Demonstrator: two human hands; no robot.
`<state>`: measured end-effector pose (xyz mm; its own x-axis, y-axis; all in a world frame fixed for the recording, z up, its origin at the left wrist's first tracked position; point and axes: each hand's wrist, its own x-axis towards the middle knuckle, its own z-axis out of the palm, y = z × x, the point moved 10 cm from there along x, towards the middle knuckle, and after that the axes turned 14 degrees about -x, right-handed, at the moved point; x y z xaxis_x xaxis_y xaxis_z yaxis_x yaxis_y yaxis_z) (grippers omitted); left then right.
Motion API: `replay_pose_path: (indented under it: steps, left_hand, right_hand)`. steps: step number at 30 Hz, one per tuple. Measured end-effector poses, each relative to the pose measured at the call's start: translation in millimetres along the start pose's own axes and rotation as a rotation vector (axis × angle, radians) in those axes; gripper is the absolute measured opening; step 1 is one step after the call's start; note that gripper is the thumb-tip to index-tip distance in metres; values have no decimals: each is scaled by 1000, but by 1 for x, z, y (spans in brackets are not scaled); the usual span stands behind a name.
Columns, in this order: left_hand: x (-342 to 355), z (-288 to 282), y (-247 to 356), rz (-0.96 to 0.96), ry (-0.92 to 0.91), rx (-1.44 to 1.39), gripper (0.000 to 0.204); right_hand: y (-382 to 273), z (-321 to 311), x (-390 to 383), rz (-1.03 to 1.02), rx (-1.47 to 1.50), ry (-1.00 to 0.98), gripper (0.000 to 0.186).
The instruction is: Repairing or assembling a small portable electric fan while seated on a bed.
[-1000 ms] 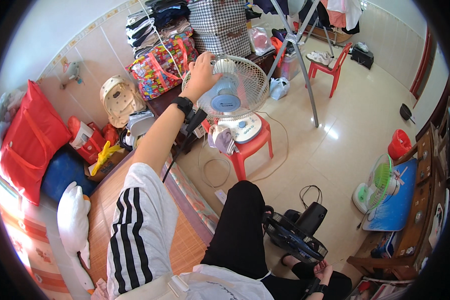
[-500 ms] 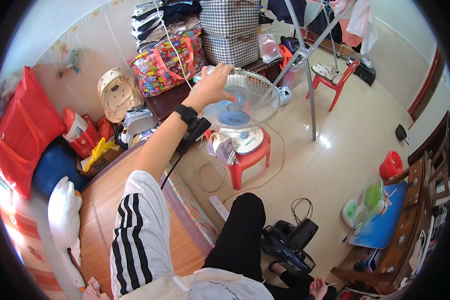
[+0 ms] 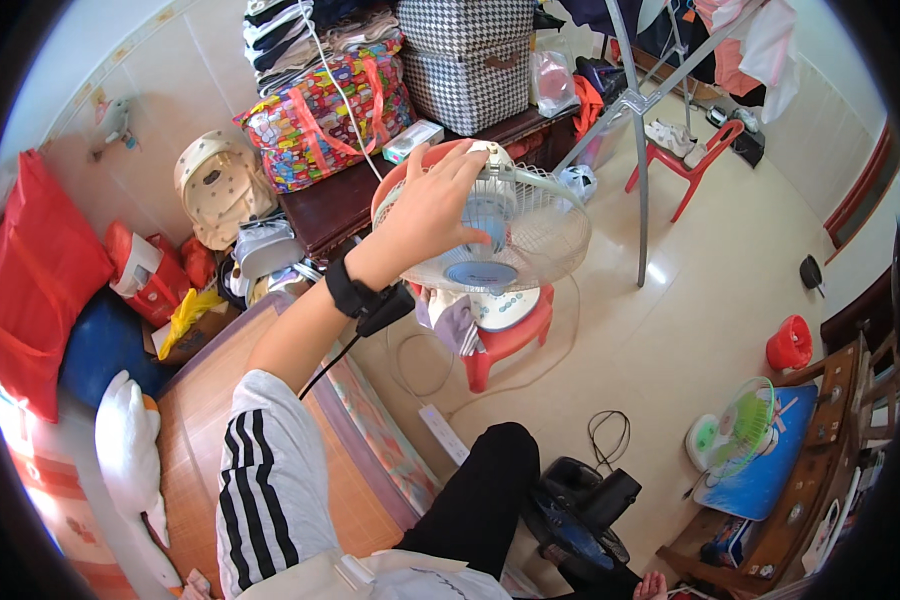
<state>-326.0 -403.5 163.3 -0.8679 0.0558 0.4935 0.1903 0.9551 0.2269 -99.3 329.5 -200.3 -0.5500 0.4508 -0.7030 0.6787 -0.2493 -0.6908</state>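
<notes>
My left hand point(image 3: 435, 205) grips the top of the wire cage of a white fan point(image 3: 530, 250), fingers over its rim. The fan's base stands on a red plastic stool point(image 3: 510, 340), beside a crumpled lilac cloth point(image 3: 453, 325). My right hand point(image 3: 650, 587) is at the bottom edge, low beside a black fan point(image 3: 585, 510) on the floor, its fingers curled; what they hold is too small to make out. A loose cord point(image 3: 610, 435) lies behind that black fan.
A mat-covered bed point(image 3: 200, 420) with a white plush toy point(image 3: 125, 445) is at left. A power strip point(image 3: 442, 430) lies on the floor. A metal rack point(image 3: 640, 200), red chair point(image 3: 660, 175) and green fan point(image 3: 745, 425) stand around. Bags point(image 3: 325, 130) line the wall.
The white fan's head appears tipped further over under my left hand. My right hand has moved lower, toward the bottom edge. The view has shifted, with the scene displaced in it.
</notes>
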Motion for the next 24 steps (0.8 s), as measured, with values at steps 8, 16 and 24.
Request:
replay_pose_path:
  steps: [8,16,24]
  left_hand:
    - [-19,-10,-23,-92,-1,-2,116]
    - [-30,-14,-37,-22,64,-146,112]
    - [-102,-40,-35,22,419,-231,94]
  right_hand:
    - [-39,68,-67,-221,-71,23,39]
    - [3,91,-111,-253,-3,124,31]
    - [80,21,-74,-202,-93,150,25]
